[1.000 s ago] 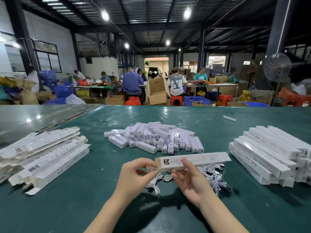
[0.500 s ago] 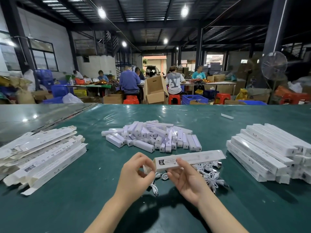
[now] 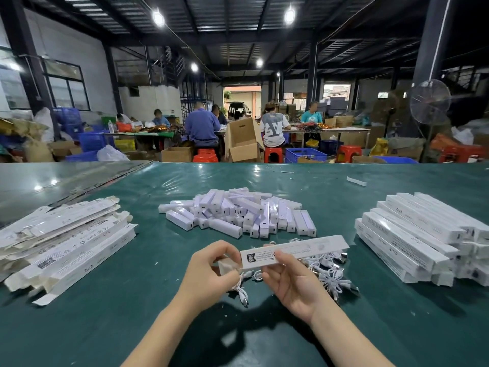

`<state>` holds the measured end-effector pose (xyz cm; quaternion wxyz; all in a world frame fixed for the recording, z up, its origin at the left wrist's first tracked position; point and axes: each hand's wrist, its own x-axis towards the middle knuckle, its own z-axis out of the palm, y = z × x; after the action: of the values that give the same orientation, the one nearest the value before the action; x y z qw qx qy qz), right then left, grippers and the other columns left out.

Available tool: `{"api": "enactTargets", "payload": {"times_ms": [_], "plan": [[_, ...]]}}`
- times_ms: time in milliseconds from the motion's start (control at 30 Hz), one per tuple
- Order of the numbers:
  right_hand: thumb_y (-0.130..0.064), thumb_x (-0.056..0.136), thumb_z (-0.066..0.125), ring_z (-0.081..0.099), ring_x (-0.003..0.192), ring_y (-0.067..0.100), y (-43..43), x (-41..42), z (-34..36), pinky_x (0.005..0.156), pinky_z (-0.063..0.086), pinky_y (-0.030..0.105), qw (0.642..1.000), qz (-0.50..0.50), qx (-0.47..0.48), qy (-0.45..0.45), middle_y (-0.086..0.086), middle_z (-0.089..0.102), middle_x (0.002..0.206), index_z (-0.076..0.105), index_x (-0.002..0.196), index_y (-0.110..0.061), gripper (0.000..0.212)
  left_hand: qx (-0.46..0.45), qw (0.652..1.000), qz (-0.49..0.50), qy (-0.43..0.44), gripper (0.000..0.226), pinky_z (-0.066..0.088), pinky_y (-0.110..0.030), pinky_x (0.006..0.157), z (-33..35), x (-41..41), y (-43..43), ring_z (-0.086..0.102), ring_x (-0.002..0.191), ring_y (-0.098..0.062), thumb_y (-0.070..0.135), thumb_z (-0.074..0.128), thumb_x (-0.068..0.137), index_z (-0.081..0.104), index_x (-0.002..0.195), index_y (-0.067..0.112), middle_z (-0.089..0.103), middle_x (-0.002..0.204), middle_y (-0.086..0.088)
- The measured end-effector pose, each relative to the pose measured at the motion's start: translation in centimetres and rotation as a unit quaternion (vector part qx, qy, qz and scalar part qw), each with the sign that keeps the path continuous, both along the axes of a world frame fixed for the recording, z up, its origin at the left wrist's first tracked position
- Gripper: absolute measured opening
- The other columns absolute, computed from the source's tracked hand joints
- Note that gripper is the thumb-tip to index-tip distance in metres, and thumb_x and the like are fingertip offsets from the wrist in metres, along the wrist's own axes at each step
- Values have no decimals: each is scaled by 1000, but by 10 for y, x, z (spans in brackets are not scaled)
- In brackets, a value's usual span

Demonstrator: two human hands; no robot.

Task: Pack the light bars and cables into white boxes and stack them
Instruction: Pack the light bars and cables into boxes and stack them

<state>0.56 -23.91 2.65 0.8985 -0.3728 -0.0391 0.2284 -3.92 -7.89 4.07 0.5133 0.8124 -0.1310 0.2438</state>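
Note:
A long white box (image 3: 312, 249) is held level above the green table, its labelled end toward me. My right hand (image 3: 293, 282) grips it from below near that end. My left hand (image 3: 211, 271) pinches the end flap of the box. A heap of white light bars (image 3: 238, 211) lies in the middle of the table. White coiled cables (image 3: 330, 276) lie under and right of the box. Flat unfilled boxes (image 3: 63, 242) are piled at the left. Closed white boxes (image 3: 423, 234) are stacked at the right.
The green plastic-covered table (image 3: 132, 313) stretches across the view. A single white piece (image 3: 356, 181) lies far back on the right. Beyond the table edge, several people sit at work tables among cardboard cartons, blue crates, red stools and a standing fan (image 3: 430, 102).
My left hand has closed in on the box's end flap and folds it toward the box. The box stays in my right hand at much the same spot.

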Motion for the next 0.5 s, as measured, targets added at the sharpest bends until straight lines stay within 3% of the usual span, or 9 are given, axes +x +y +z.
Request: {"api": "enactTargets", "payload": {"times_ms": [200, 333, 400, 500], "plan": [[-11, 65, 63, 65, 49, 19, -2, 3, -3, 43, 53, 23, 999, 4, 24, 24, 17, 69, 66, 61, 84, 4, 24, -8, 998, -33, 43, 15, 31, -7, 48, 6, -2, 1, 43, 45, -1, 11, 53, 57, 58, 68, 19, 57, 55, 20], [-10, 30, 93, 65, 49, 21, -4, 3, -3, 43, 54, 26, 999, 24, 41, 23, 20, 68, 67, 69, 77, 7, 55, -62, 993, -55, 78, 15, 44, -16, 52, 7, -2, 4, 52, 49, -7, 5, 62, 66, 63, 68, 21, 63, 65, 14], [-8, 37, 89, 66, 49, 21, -6, 3, -4, 43, 54, 26, 998, 37, 35, 25, 19, 69, 68, 68, 82, 6, 52, -82, 990, -66, 96, 26, 49, -19, 56, 6, -1, 5, 56, 54, -12, -4, 67, 77, 67, 67, 20, 66, 67, 7], [-7, 63, 67, 66, 51, 20, -7, 3, -4, 45, 54, 25, 998, 44, 22, 29, 18, 69, 71, 68, 84, 1, 23, -74, 991, -54, 96, 33, 47, -15, 55, 6, 1, 8, 53, 53, -6, -9, 62, 81, 67, 65, 18, 63, 61, 6]]}}
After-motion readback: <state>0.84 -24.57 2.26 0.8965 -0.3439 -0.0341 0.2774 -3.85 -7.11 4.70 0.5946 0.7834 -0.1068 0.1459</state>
